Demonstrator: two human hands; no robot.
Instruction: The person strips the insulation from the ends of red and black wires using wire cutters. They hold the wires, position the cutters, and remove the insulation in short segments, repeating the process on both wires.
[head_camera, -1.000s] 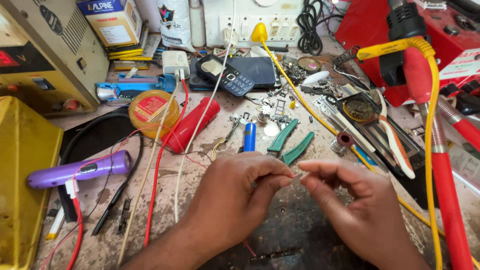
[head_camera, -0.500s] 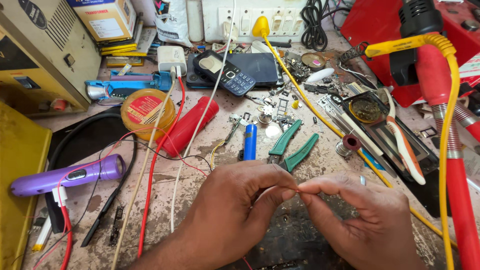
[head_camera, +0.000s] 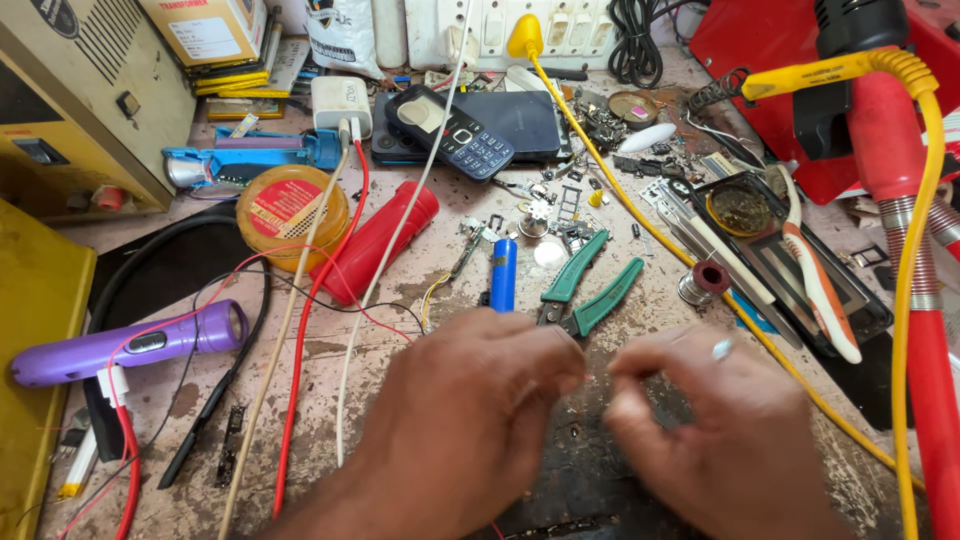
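From the head camera, the left hand (head_camera: 470, 400) and right hand (head_camera: 710, 430) sit close together, fingertips pinched and nearly meeting. Both are blurred, so what they pinch, perhaps a fine wire, cannot be told. Just beyond the fingertips lie green-handled cutters (head_camera: 590, 290) and a blue cylindrical cell (head_camera: 503, 275); a purple torch (head_camera: 120, 345) lies well left.
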